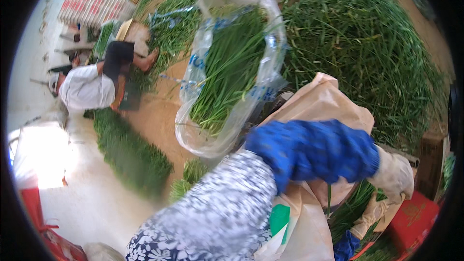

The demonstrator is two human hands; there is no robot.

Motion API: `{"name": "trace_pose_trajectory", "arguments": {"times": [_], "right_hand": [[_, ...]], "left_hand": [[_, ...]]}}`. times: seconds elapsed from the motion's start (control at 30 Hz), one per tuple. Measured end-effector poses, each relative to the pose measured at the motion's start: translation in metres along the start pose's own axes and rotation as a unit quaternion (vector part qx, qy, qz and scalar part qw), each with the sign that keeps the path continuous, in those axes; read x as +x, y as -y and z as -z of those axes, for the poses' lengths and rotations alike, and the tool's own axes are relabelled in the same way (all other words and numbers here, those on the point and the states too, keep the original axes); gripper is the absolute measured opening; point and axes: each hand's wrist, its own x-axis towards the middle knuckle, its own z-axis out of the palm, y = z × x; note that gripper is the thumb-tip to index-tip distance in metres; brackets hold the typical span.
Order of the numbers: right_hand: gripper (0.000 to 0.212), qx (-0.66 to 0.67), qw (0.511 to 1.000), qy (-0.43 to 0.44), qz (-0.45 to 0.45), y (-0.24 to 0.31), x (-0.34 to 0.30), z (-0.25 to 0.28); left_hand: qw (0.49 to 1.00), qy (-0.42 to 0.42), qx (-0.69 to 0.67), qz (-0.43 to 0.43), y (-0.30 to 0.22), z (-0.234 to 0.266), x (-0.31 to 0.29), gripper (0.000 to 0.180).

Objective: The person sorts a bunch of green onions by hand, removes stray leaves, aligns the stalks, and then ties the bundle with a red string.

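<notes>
1. A huge loose heap of green stalks is seen spread from twelve to three o'clock; by the look of it, most of the sorting is yet to be done.
2. A clear plastic bag at twelve o'clock is already filled with stalks laid lengthwise, its mouth left open.
3. A long row of bundled greens is laid on the floor at nine o'clock, beside a seated co-worker.
4. The left hand, gloved, is held at four o'clock, curled loosely; its grasp cannot be told.
5. The right hand, gloved, is lowered at five o'clock among a small bunch of stalks; whether they are gripped cannot be told.
</notes>
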Motion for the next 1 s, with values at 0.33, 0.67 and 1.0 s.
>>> {"name": "trace_pose_trajectory", "arguments": {"times": [0.33, 0.67, 1.0], "right_hand": [[0.063, 0.18, 0.964, -0.036, 0.191, 0.223, 0.057, 0.116], [0.061, 0.19, 0.523, 0.182, 0.81, 0.598, -0.076, 0.036], [0.046, 0.026, 0.573, 0.05, 0.818, 0.657, -0.119, -0.082]], "left_hand": [[0.5, -0.215, 0.48, 0.688, -0.113, 0.153, -0.468, 0.047], [0.484, -0.188, 0.555, 0.65, -0.142, 0.103, -0.497, 0.035], [0.441, -0.341, 0.506, 0.658, -0.17, 0.104, -0.567, 0.06]]}}
